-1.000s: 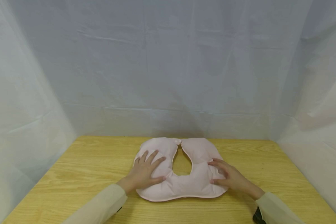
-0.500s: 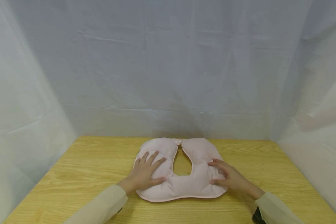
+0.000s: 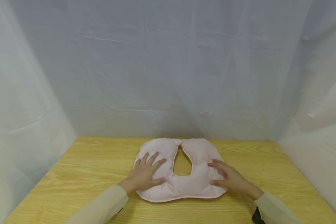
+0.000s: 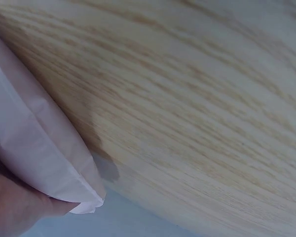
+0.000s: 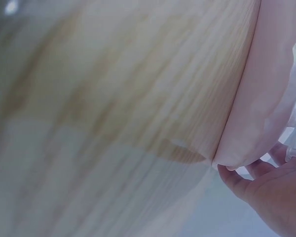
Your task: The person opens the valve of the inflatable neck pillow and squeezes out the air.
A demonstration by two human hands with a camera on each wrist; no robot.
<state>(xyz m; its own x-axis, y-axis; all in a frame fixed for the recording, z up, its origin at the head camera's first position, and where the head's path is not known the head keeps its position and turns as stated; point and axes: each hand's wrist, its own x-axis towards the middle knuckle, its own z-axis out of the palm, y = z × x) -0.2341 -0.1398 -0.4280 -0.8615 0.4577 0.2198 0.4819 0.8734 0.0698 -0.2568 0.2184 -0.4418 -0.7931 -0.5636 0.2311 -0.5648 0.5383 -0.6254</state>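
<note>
A pale pink inflatable neck pillow (image 3: 184,186) lies flat and puffed up on the table, its two arms pointing away from me and meeting at a small fastening (image 3: 177,142). On its left side rests my left hand (image 3: 144,172), fingers spread out. My right hand (image 3: 232,177) touches the right side, thumb and fingers apart and gently bent, around a small clear valve (image 5: 293,152) that shows in the right wrist view. In the left wrist view, the pillow's edge (image 4: 44,143) and part of the left hand (image 4: 15,207) show; most of its fingers are hidden there.
A wood-grain table (image 3: 95,168) carries the pillow. White sheeting (image 3: 168,68) hangs behind the table's back edge and along both sides. A black strap (image 3: 257,216) is at the right sleeve.
</note>
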